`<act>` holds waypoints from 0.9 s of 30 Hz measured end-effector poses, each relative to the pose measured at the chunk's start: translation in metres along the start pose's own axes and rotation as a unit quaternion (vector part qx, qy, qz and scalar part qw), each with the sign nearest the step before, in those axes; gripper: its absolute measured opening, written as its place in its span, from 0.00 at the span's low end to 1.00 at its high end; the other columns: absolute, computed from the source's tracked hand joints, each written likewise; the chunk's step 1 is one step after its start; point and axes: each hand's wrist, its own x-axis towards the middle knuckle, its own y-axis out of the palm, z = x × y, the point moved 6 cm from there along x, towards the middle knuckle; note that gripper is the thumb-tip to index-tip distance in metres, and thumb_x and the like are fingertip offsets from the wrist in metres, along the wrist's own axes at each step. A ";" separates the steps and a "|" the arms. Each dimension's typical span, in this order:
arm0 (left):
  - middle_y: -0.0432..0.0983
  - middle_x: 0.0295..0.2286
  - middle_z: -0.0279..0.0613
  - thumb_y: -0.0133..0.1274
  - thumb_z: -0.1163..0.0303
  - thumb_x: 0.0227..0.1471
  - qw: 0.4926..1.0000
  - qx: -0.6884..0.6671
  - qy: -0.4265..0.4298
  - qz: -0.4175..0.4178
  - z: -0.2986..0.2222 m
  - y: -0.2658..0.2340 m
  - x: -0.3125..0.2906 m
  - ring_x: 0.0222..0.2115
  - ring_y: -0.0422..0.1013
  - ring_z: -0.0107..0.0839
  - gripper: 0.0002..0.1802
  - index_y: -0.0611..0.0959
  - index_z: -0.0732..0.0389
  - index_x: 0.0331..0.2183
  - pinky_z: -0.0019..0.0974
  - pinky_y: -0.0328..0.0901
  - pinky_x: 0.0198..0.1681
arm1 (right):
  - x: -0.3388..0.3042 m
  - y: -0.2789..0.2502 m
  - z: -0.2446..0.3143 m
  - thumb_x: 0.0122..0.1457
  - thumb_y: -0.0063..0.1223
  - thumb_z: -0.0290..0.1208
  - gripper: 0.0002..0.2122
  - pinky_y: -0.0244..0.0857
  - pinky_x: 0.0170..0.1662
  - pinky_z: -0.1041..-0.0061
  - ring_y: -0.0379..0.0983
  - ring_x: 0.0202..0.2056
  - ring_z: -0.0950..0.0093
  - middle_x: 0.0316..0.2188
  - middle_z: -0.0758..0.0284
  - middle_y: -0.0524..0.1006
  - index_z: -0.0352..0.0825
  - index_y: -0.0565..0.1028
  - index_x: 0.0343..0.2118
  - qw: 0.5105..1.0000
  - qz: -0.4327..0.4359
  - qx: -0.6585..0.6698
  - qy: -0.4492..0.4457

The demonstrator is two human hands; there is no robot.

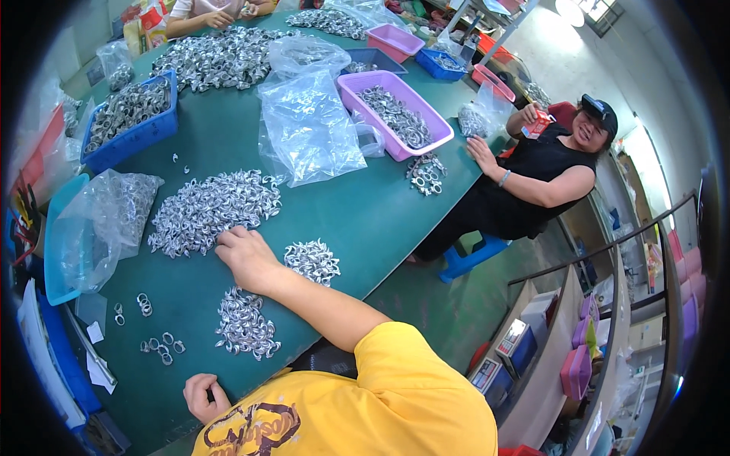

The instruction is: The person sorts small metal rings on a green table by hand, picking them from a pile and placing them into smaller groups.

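Note:
My right hand point(247, 258) reaches over the green table to the near edge of a large heap of small curved silver metal pieces point(213, 209). Its fingers are bent down and together at the heap; the fingertips are hidden, so what they grip cannot be made out. Two smaller piles of the same kind of pieces flank my right forearm: one pile point(312, 262) beyond it, another pile point(247, 325) on the near side. My left hand point(205, 397) rests at the near table edge, fingers curled closed, with nothing visible in it. Several metal rings point(163, 348) lie beyond that hand.
At the left stand a clear bag of pieces point(125, 209) in a light-blue tub point(65, 251) and a blue basket point(171, 114) of rings. Empty-looking plastic bags point(312, 125) lie beside a purple basket point(441, 137). A person in black point(544, 171) sits at right; another person point(220, 15) works at the far end.

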 end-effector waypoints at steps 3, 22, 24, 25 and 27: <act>0.77 0.26 0.44 0.54 0.86 0.38 0.999 -0.010 0.012 -0.044 -0.003 -0.007 0.003 0.28 0.73 0.41 0.09 0.81 0.62 0.25 0.38 0.65 0.35 | 0.009 0.002 -0.001 0.41 0.54 0.25 0.03 0.67 0.37 0.61 0.71 0.38 0.61 0.30 0.62 0.73 0.37 0.76 0.23 0.998 -0.050 -0.015 -0.016; 0.79 0.28 0.41 0.57 0.86 0.41 0.999 0.003 0.023 -0.026 -0.017 -0.010 0.010 0.28 0.73 0.37 0.09 0.82 0.60 0.25 0.35 0.66 0.34 | -0.011 -0.058 -0.023 0.49 0.56 0.19 0.04 0.68 0.41 0.62 0.73 0.36 0.59 0.28 0.61 0.76 0.34 0.79 0.28 0.994 0.061 0.040 0.085; 0.79 0.28 0.41 0.57 0.86 0.41 0.999 0.008 0.026 -0.023 -0.017 -0.010 0.008 0.29 0.73 0.37 0.09 0.82 0.60 0.26 0.35 0.66 0.33 | -0.013 -0.058 -0.025 0.50 0.56 0.20 0.04 0.68 0.41 0.63 0.73 0.36 0.58 0.28 0.60 0.76 0.34 0.79 0.29 0.992 0.051 0.036 0.106; 0.79 0.28 0.41 0.57 0.86 0.41 0.999 0.006 0.029 -0.022 -0.018 -0.009 0.010 0.29 0.73 0.37 0.09 0.82 0.60 0.25 0.35 0.66 0.33 | -0.011 -0.058 -0.021 0.50 0.57 0.20 0.04 0.68 0.41 0.63 0.73 0.37 0.58 0.29 0.60 0.76 0.34 0.79 0.29 0.993 0.044 0.045 0.099; 0.79 0.28 0.41 0.57 0.86 0.41 0.999 0.005 0.036 -0.021 -0.019 -0.009 0.011 0.29 0.73 0.37 0.09 0.82 0.60 0.25 0.35 0.66 0.33 | -0.010 -0.051 -0.012 0.51 0.57 0.21 0.04 0.69 0.41 0.62 0.74 0.37 0.58 0.29 0.61 0.77 0.34 0.80 0.30 0.996 0.043 0.053 0.061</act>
